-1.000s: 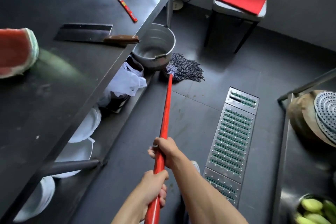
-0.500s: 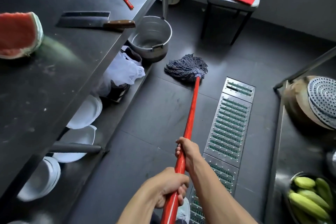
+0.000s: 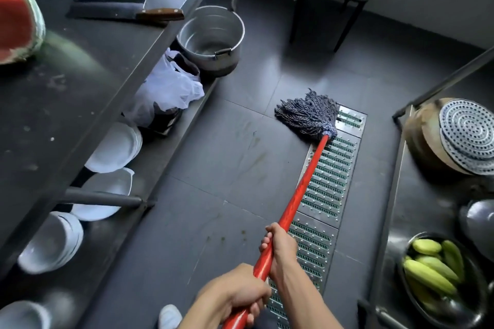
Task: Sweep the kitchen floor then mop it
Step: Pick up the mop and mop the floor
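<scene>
Blue mop head point(image 3: 307, 115), far along red handle point(image 3: 302, 192) from right hand point(image 3: 279, 247) grip.

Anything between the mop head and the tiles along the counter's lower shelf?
Nothing visible: dark tiles from the blue-grey string mop head to the metal shelf lie bare. A round steel pot stands at the far end. Left hand and right hand grip the red handle.

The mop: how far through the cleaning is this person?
Sweeping looks finished: no broom or loose debris shows, and mopping is under way. In hand: the left hand and right hand grip the red handle, with the mop head at the far end of the drain grate. Left: faint spots mark the floor near the hands, so mopping seems unfinished.
</scene>
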A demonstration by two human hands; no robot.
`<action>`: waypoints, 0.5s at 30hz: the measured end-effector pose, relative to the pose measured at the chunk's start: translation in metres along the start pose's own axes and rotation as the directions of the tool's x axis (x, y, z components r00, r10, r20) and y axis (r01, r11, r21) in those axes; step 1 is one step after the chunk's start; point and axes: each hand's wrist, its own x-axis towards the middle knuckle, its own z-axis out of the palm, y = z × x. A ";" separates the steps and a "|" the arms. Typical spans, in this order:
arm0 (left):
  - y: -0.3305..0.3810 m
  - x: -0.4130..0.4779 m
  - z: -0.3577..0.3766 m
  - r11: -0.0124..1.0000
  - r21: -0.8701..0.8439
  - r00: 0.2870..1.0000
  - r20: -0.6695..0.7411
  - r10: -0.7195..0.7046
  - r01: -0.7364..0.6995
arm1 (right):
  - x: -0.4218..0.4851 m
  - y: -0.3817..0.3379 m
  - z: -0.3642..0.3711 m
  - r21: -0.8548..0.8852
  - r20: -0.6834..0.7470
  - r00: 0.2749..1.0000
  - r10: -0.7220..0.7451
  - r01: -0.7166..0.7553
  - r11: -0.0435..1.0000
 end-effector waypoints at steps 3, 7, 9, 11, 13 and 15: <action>-0.025 -0.008 -0.012 0.999 0.036 1.000 -0.007 0.005 -0.005 | -0.011 0.025 -0.001 -0.009 0.007 1.000 0.005 -0.005 1.000; -0.065 -0.021 -0.027 0.997 -0.015 0.997 -0.034 0.073 -0.073 | -0.022 0.059 0.002 -0.095 0.020 1.000 0.002 0.000 0.996; -0.087 -0.029 -0.040 0.993 -0.030 0.992 -0.059 0.109 -0.111 | -0.028 0.077 0.011 -0.139 0.034 0.999 0.006 -0.001 0.990; -0.108 -0.037 -0.057 0.988 -0.050 0.986 -0.087 0.142 -0.146 | -0.035 0.097 0.024 -0.174 0.064 0.998 0.025 -0.013 0.985; -0.126 -0.044 -0.073 0.980 -0.089 0.979 -0.115 0.168 -0.178 | -0.041 0.117 0.039 -0.207 0.107 0.993 0.048 -0.025 0.978; -0.139 -0.048 -0.088 0.970 -0.119 0.968 -0.162 0.193 -0.213 | -0.047 0.131 0.058 -0.242 0.152 0.986 0.068 -0.030 0.970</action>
